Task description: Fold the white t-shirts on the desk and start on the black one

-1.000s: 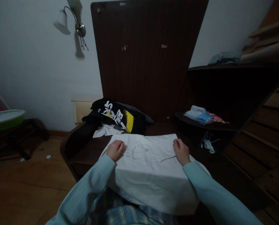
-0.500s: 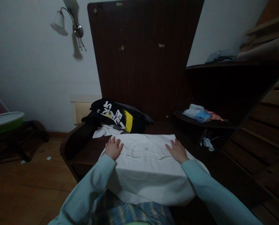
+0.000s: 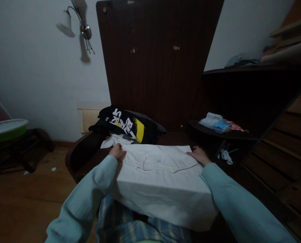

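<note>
A white T-shirt is spread in front of me over the dark wooden bench, its upper part lying flat and its lower part hanging over the front edge towards my lap. The round neckline with a small printed label faces up. At the shirt's left edge, my left hand is closed on the fabric near the far corner. My right hand grips the opposite edge, thumb on top and the other fingers partly hidden beyond the side.
Behind the shirt lie a black garment with white and yellow print and a small white cloth. A corner shelf at right holds a blue-white packet. A green basin rests on a stool at left.
Both hands have moved outward from the top of the shirt to its side edges, and their spread fingers have closed on the fabric. The hanging lower part has shifted slightly.
</note>
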`<state>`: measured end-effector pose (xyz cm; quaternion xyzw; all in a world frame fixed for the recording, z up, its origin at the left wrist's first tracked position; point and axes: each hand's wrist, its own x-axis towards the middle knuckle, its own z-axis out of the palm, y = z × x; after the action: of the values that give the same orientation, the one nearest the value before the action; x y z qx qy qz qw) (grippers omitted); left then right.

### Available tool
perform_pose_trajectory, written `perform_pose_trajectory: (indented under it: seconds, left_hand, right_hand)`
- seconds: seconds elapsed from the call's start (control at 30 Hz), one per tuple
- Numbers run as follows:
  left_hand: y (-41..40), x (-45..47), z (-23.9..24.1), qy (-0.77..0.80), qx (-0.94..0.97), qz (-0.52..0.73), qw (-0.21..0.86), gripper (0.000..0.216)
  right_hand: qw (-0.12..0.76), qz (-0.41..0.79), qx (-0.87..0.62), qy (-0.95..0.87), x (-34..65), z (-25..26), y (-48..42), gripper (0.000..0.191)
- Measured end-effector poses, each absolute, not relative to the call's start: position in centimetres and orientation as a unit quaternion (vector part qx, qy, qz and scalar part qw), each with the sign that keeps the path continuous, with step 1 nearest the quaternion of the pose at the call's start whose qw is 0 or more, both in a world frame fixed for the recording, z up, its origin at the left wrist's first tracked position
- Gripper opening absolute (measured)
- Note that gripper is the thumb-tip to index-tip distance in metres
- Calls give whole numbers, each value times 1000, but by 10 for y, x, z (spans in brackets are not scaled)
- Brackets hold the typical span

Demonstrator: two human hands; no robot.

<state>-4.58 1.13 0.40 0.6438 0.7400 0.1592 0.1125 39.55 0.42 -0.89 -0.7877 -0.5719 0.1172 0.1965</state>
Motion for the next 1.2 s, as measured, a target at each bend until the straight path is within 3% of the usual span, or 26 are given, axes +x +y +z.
perform_pose_trajectory:
  seconds: [0.3,0.57,0.87,0.93,1.07,1.2]
  left_hand:
    - [18,-50,7,723,667,124,130,23]
    - [12,-18,3,752,650,108,-10,24]
    - [19,-25,0,749,655,104,-7,20]
    - [17,-24,-1,745,652,136,-35,24]
    - [13,-15,-7,680,701,195,-94,31]
    - [11,-11,-14,562,798,208,-58,25]
  right_hand:
    - [227,169,-758,-588,398,-17,8,19]
    - [186,93,-795,-569,385,-19,11,26]
    - [134,94,-797,-581,384,-11,5,25]
    - [126,49,-802,-581,383,0,-2,25]
    - [232,-73,-749,-617,347,29,-1,21]
    - [340,122,-599,-714,269,39,30,11]
